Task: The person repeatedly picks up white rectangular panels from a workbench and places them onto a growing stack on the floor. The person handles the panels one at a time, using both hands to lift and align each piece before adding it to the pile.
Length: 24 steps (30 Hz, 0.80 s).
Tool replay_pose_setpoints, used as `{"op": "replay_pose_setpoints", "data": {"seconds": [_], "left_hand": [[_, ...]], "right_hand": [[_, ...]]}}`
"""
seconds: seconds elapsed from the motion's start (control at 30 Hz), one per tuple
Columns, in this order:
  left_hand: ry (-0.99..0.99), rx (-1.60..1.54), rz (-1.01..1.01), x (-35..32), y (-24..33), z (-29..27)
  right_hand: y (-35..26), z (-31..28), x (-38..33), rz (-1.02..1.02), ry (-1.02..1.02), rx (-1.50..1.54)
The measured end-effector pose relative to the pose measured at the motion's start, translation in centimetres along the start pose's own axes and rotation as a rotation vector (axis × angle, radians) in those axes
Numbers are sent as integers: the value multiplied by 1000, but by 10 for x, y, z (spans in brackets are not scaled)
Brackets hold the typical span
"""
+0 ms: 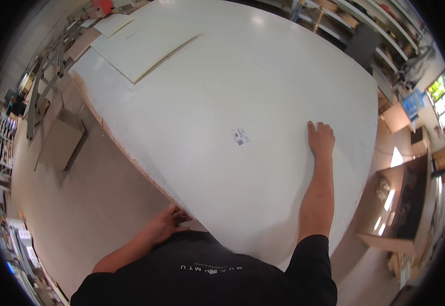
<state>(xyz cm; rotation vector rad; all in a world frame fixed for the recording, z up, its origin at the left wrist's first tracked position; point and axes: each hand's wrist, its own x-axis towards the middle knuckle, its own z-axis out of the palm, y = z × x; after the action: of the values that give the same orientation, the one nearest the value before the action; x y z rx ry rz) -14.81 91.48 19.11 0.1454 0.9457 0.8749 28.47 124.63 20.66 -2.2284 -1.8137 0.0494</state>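
The large white board [232, 102] lies flat on a stack of like boards, taking up most of the view. It looks broad, stiff and smooth-faced, probably heavy and awkward for one person; the edges offer the surest hold. The left hand [167, 223] curls its fingers around the near corner edge. The right hand [320, 138] rests palm-down and flat on the top face, arm extended, grasping nothing. A small label [240, 136] sits near the middle.

My left hand [165, 224] grips the white panel's [222, 92] near edge; my right hand [320, 138] lies flat beside its small label [240, 136].
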Motion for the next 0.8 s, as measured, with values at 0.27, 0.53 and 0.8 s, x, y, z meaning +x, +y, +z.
{"op": "replay_pose_setpoints", "data": {"seconds": [0.27, 0.53, 0.8], "left_hand": [[-64, -108, 51, 11, -17, -12], [-383, -251, -56, -36, -14, -114], [-137, 58, -208, -101, -13, -139]], "right_hand": [[15, -22, -121, 138, 30, 52], [5, -49, -292, 362, -14, 55], [29, -75, -413, 690, -351, 61]]}}
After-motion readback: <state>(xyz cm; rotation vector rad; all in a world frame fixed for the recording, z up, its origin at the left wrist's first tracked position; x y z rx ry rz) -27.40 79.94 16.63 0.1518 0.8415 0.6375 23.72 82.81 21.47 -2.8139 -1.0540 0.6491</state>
